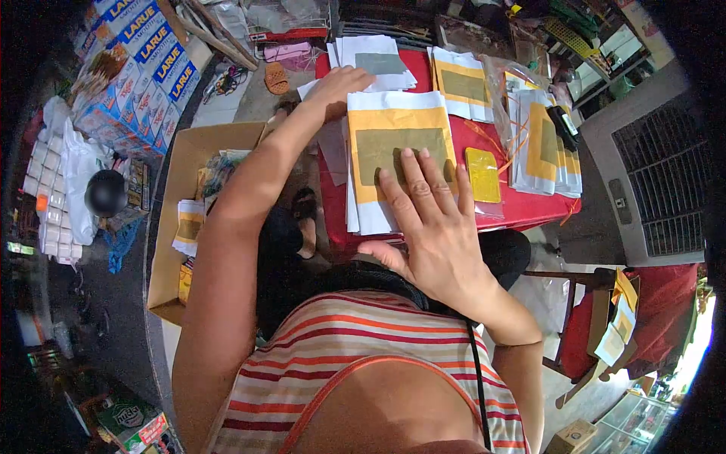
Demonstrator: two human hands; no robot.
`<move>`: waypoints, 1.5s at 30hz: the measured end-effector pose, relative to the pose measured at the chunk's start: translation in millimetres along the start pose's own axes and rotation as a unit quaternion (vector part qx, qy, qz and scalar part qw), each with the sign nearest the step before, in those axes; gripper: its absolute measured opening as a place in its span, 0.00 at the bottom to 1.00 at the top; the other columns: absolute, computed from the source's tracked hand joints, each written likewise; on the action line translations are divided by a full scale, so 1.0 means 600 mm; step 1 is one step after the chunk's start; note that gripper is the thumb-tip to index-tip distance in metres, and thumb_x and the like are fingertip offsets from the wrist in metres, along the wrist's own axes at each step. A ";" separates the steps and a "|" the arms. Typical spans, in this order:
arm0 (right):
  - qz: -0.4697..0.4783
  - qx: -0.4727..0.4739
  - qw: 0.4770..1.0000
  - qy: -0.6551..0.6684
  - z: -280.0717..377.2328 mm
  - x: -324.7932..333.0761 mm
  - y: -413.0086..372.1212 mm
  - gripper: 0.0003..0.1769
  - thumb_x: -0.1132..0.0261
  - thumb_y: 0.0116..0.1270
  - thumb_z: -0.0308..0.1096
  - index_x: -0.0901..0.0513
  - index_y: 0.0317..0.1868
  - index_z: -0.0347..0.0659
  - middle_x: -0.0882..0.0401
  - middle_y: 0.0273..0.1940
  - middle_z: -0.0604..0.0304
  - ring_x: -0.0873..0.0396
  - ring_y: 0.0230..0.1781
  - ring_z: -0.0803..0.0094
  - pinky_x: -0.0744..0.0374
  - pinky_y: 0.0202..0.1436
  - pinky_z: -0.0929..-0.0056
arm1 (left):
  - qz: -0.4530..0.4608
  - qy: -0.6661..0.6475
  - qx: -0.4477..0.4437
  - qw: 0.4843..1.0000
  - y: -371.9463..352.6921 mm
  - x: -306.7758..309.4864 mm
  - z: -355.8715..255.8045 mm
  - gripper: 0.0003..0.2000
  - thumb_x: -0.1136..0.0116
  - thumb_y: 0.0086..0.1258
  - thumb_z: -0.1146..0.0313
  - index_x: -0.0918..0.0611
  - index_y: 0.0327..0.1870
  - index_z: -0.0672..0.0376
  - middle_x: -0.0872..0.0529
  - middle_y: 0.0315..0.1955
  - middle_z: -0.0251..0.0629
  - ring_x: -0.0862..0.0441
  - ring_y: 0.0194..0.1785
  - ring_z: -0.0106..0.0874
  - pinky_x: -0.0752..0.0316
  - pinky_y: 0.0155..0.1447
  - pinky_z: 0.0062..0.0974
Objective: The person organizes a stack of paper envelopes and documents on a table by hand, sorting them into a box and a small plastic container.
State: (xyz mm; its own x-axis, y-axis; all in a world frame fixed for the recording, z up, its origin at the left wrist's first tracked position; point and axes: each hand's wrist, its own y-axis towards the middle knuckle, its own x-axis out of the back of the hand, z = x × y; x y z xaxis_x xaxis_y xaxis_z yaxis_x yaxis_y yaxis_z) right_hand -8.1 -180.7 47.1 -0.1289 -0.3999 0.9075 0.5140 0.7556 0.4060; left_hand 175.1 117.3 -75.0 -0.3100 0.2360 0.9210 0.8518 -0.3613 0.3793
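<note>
My right hand (439, 219) lies flat with fingers spread on a stack of joss paper (397, 121), white sheets with a yellow-orange band and a dull gold rectangle. Behind it, my left hand (344, 87) rests at the near edge of another pile of white sheets (378, 57), one bearing a grey rectangle. The fingers of that hand are stretched over the paper, their tips partly hidden. Right of the stack, a yellow flat packet (482, 174) lies on the red tabletop (522, 216).
More joss paper piles (461, 83) lie at the back, with a tied bundle (533, 144) beside a black object (563, 127). A cardboard box (170, 250) with packets stands left. Beer cartons (144, 68) are stacked beyond it. A red chair (578, 333) stands on the right.
</note>
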 end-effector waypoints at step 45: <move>-0.038 -0.193 0.979 0.053 -0.441 -0.167 0.087 0.24 0.46 0.72 0.31 0.31 0.67 0.46 0.18 0.39 0.36 0.16 0.41 0.47 0.21 0.40 0.53 | -0.067 -0.110 -0.138 0.982 -0.166 0.247 -0.342 0.06 0.38 0.64 0.74 0.19 0.41 0.61 0.20 0.60 0.43 0.25 0.67 0.39 0.41 0.76 0.54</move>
State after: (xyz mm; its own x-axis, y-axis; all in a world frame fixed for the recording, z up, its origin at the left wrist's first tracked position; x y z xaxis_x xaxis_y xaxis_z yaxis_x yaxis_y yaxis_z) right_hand 255.9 -238.4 -51.3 -0.1010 -0.5155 0.8509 0.7914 0.4767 0.3827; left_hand -42.1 3.1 41.9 -0.2859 0.4768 0.8312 0.6528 -0.5381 0.5333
